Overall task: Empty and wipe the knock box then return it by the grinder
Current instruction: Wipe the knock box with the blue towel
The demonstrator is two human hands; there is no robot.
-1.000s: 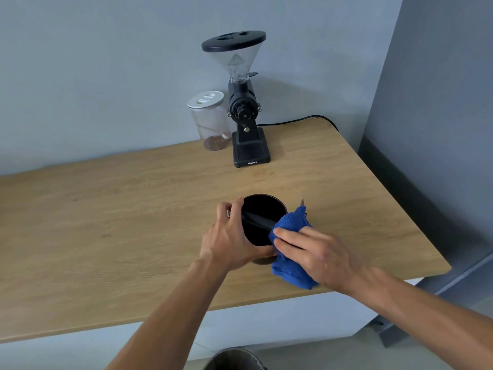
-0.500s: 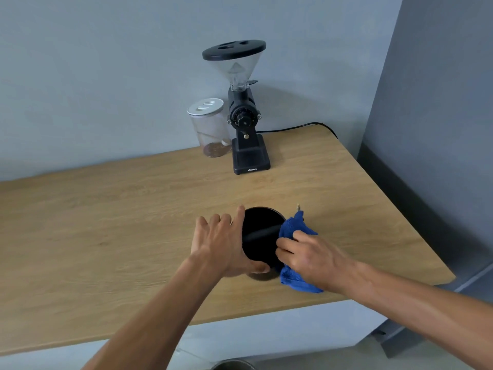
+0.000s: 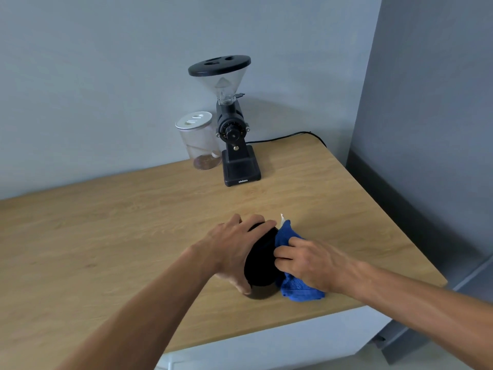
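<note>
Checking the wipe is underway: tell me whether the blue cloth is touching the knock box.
Touching. The head view shows the right hand pressing the blue cloth against the knock box side, no gap.

Bare tabletop (image 3: pixel 112 236) before grinder (image 3: pixel 234 134)

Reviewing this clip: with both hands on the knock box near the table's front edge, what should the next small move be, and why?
Probably keep rubbing the blue cloth around the knock box wall. The left hand grips the box, the right hand presses the cloth against it, and the grinder stands far back, so carrying it there seems premature.
</note>
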